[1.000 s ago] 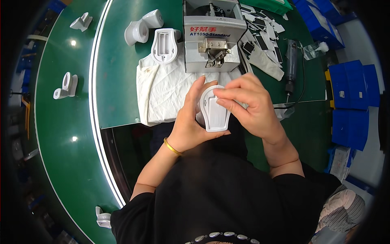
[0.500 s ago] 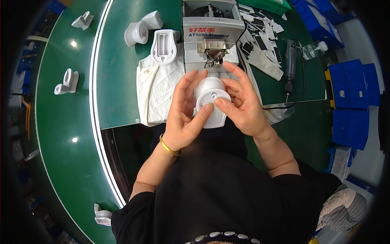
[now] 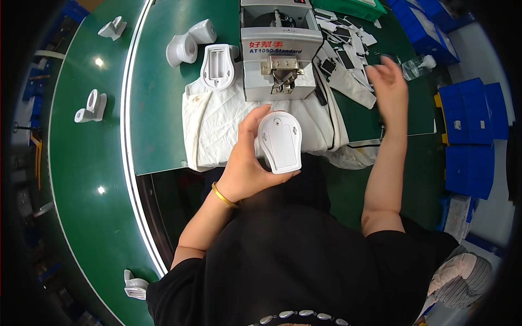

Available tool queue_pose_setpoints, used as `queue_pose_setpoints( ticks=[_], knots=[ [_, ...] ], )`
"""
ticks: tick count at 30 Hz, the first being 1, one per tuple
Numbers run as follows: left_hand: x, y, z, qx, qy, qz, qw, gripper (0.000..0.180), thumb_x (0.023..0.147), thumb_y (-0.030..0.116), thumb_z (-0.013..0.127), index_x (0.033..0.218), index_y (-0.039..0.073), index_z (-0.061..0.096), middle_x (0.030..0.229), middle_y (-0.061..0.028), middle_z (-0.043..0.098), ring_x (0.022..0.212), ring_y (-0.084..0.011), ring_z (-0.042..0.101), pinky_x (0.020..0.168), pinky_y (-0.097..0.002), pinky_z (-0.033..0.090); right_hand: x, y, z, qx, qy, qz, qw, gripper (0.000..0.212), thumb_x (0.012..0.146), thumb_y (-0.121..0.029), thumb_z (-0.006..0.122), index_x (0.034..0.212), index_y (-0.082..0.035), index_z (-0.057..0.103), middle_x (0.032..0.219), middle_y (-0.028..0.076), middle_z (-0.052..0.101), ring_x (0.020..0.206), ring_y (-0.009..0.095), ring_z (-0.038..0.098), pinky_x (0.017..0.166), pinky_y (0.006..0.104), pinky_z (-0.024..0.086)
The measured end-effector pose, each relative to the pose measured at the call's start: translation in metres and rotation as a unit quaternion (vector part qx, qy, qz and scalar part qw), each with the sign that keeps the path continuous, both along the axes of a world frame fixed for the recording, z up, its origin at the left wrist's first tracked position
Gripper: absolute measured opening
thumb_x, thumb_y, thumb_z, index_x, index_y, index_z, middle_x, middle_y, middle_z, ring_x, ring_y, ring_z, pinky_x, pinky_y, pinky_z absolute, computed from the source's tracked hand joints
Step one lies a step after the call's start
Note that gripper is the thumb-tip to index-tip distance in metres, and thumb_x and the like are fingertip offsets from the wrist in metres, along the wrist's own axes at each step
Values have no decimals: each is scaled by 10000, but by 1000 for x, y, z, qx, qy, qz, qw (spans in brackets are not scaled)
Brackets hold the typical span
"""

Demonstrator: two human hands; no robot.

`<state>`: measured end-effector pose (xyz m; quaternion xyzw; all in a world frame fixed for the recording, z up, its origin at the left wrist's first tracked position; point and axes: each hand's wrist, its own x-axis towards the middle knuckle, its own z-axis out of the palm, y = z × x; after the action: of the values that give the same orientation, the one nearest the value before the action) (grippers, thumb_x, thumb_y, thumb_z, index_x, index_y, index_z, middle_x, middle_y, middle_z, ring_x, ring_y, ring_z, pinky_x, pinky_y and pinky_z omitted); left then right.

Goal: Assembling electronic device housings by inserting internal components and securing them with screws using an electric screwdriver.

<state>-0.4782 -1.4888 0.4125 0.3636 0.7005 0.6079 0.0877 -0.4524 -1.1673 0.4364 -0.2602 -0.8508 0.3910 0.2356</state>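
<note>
My left hand is closed around a white plastic housing, gripping it by the edges. The housing's flat, rounded side faces up, showing a fitted battery cover and a small screw hole near the top. My right hand is off to the right, over the electric screwdriver, and hides most of it. Its fingers are bent and smeared by motion, so whether they grip the tool cannot be told. Straight ahead stands a grey screw feeder with a metal pick-up point at its front.
A similar housing with an open battery bay lies left of the feeder, beside a white two-part piece. Several more stand along the left green bench. White cloth lies ahead; loose flat parts, a bottle and blue bins are right.
My right hand has let go of the housing and moved right to the screwdriver. The housing is now in my left hand alone, tilted so its covered battery side shows fully.
</note>
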Motion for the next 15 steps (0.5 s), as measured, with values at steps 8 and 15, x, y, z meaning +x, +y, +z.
queue_pose_setpoints(
  ticks=[8, 15],
  knots=[
    [4, -4, -13, -34, 58, 1, 998, 973, 588, 161, 901, 1386, 45, 357, 1330, -142, 471, 1237, -323, 471, 1047, -400, 391, 0, 127, -57, -47, -220, -100, 969, 618, 784, -328, 738, 1208, 82, 552, 1058, 164, 646, 805, 234, 658, 703, 346, 527],
    [7, -5, -29, -107, 106, -15, 988, 814, 587, 81, 859, 1327, 129, 525, 1376, -184, 466, 1238, -375, 478, 1043, -405, 395, -23, 23, 4, -528, 311, 272, 742, 489, 881, -93, 568, 1333, 7, 412, 1155, 154, 545, 951, 202, 584, 789, 330, 535]
  ],
)
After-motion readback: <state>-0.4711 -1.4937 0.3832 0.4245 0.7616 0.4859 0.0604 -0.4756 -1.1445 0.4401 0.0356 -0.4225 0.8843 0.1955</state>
